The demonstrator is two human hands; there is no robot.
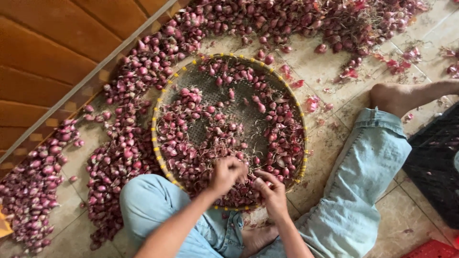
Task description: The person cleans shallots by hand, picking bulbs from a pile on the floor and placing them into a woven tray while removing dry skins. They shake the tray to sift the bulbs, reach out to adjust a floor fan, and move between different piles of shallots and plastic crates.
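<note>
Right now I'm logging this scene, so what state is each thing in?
Left hand: closed on small shallots over the tray.
Right hand: fingers pinched on a shallot.
Round woven tray: flat on the floor, partly covered with shallots, mesh bare at centre.
Shallots on the floor: heaped loose around the tray.
Black crate: at the right edge, contents unclear.

Person is sitting on the tiled floor (330, 62) in light jeans (363, 191), working both hands over a round woven tray (155, 124) at centre, left hand (225, 174) and right hand (271, 191) closing on small red shallots (201, 143) at the tray's 6 o'clock edge. More shallots are lying in a loose heap (119, 143) curving around the tray from 8 to 1 o'clock. A wooden wall (52, 52) is showing at 10 o'clock, a black crate (437, 162) at 3 o'clock beside a bare foot (397, 98).
</note>
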